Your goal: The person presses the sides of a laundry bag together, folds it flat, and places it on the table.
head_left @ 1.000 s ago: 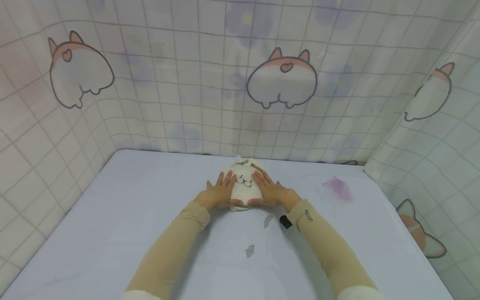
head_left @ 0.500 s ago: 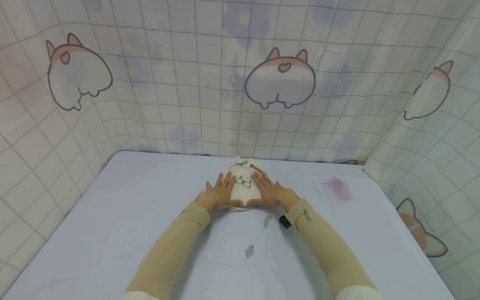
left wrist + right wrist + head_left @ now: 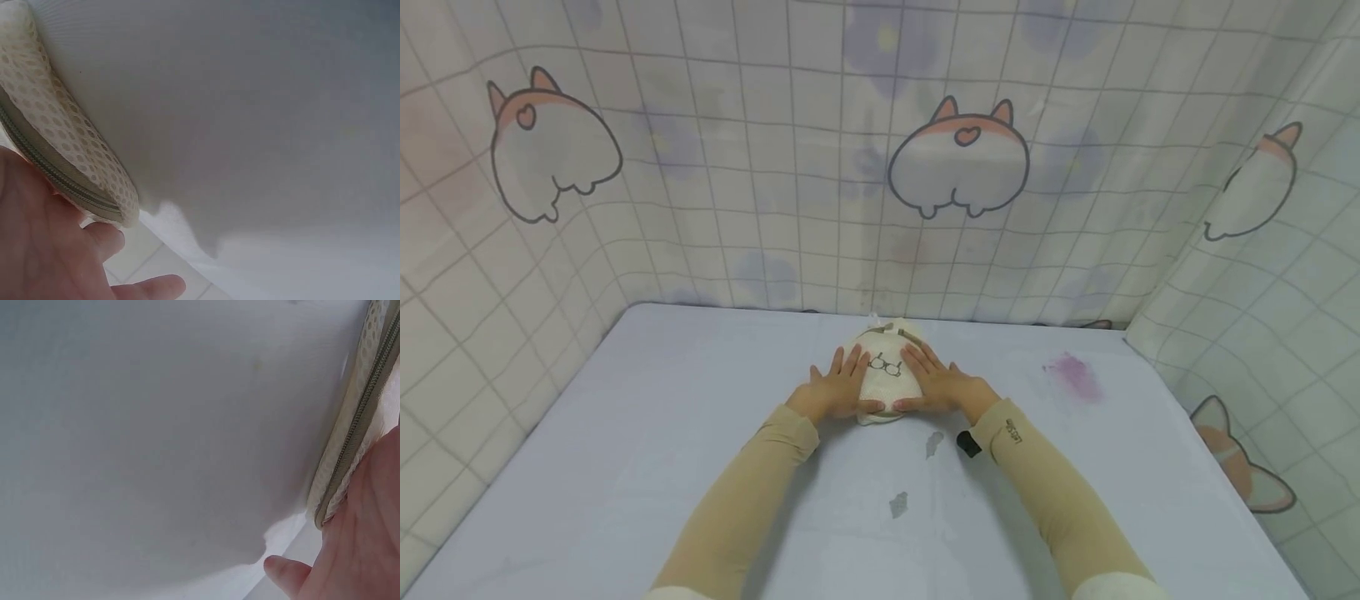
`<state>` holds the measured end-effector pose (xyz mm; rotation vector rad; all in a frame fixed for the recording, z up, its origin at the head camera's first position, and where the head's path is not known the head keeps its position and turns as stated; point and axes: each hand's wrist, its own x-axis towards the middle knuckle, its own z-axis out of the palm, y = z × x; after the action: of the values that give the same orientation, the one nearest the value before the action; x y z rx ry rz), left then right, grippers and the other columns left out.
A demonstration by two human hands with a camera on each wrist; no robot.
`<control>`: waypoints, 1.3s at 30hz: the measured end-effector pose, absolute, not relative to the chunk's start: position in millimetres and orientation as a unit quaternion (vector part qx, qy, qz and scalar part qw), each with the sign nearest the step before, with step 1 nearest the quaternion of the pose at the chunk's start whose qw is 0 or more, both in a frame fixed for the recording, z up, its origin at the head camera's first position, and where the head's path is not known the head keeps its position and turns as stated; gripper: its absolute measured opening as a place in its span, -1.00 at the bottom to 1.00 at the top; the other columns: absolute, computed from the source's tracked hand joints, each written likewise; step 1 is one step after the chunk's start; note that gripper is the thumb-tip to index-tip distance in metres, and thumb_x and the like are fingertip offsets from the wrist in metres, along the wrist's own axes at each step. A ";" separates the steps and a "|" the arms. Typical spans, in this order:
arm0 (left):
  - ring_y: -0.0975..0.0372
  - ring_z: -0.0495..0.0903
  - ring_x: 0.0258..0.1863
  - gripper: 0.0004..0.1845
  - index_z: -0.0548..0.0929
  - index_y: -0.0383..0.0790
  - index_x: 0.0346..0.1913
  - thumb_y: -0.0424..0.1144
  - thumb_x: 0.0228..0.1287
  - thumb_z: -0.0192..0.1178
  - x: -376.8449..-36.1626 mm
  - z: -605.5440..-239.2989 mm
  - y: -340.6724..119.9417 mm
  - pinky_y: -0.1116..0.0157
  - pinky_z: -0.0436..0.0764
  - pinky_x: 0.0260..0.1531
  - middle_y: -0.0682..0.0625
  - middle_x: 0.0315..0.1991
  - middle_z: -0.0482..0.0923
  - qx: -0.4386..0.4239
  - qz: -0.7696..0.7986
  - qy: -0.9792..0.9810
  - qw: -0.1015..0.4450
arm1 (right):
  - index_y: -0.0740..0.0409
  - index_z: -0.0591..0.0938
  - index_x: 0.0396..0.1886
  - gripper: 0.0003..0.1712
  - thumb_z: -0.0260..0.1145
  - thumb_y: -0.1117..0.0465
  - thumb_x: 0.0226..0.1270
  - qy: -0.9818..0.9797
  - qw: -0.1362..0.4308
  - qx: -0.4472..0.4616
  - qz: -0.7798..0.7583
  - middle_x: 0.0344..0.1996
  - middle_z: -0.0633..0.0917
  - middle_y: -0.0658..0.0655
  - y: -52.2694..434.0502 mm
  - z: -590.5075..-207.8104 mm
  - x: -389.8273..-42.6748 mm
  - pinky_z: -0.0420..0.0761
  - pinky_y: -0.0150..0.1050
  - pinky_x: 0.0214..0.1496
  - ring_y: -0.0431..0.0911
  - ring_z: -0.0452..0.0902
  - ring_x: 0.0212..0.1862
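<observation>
Pale lilac sheet (image 3: 625,467) covering the surface, wrinkle-free. Pink stain (image 3: 1075,375) near the far right corner. Two small grey marks, one (image 3: 935,442) mid-sheet, another (image 3: 898,503) nearer the front edge. Small black object (image 3: 967,444) just right of the upper mark. Checked curtain (image 3: 737,167) with cartoon animal prints enclosing the back and both sides.

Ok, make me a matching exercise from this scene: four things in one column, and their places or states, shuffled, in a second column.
Things:
1. cream mesh zip pouch with a glasses drawing
2. left hand
3. pink smudge
4. small black object

Places or states:
A. flat on the pouch's left side
B. by the right sleeve's cuff
C. between both hands
D. on the pale blue table surface, right of the hands

Pairs: 1-C, 2-A, 3-D, 4-B
</observation>
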<state>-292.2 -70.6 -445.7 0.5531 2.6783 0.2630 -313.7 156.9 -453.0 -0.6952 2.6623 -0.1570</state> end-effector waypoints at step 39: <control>-0.13 -0.45 0.60 0.03 -0.26 -0.29 0.65 0.26 0.52 0.03 -285.5 -452.5 -75.8 -0.37 -0.10 0.43 -0.19 0.65 -0.50 0.212 0.135 0.952 0.176 | 0.27 -0.26 0.66 0.19 0.07 -0.38 0.50 0.949 0.161 -0.265 -0.065 0.63 -0.35 0.28 148.0 -456.7 -303.8 -0.04 0.26 0.56 0.22 -0.50 0.61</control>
<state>-285.5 -75.8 -452.5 0.5989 2.6953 0.3819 -303.8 148.0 -456.7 -0.7577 2.7092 -0.1843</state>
